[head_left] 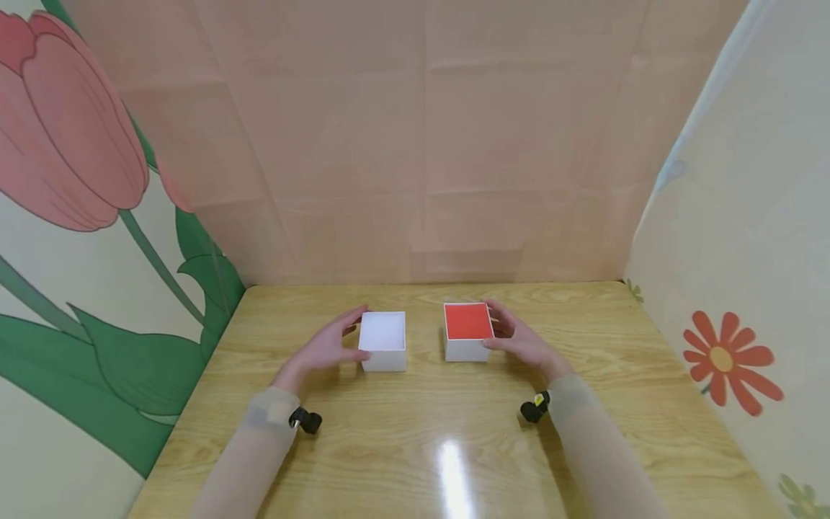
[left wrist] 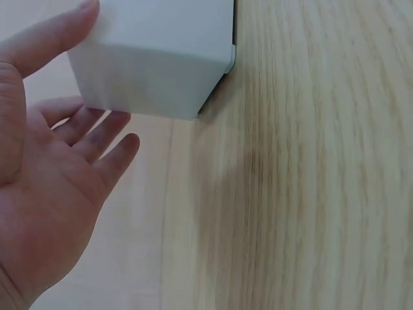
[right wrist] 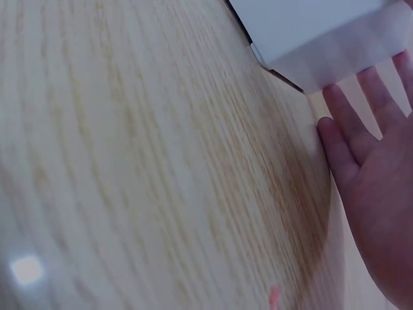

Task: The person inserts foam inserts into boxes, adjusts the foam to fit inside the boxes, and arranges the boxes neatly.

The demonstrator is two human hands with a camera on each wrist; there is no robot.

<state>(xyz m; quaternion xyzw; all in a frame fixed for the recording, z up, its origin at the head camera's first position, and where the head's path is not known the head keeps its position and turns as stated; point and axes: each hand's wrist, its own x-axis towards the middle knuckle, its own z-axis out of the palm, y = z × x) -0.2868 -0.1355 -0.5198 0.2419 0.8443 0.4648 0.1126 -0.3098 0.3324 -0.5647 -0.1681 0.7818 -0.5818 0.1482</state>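
Two small square boxes stand side by side with a gap between them in the head view. The left one, a white box [head_left: 384, 361], shows a plain white top face. White walls and a red surface inside the rim mark the other, a red-topped box [head_left: 467, 351]. My left hand [head_left: 326, 343] holds the white box from its left side, thumb [left wrist: 71, 29] at the near face and fingertips at the far edge. From the right, my right hand [head_left: 524, 342] holds the red-topped box the same way; several fingers [right wrist: 348, 119] reach behind its wall in the right wrist view.
Both boxes are on a wood-grain table [head_left: 389, 447]. A pinkish cloth backdrop [head_left: 421, 144] rises at its far edge. Printed panels stand at both sides, with a tulip [head_left: 78, 130] on the left and a red flower [head_left: 721, 358] on the right.
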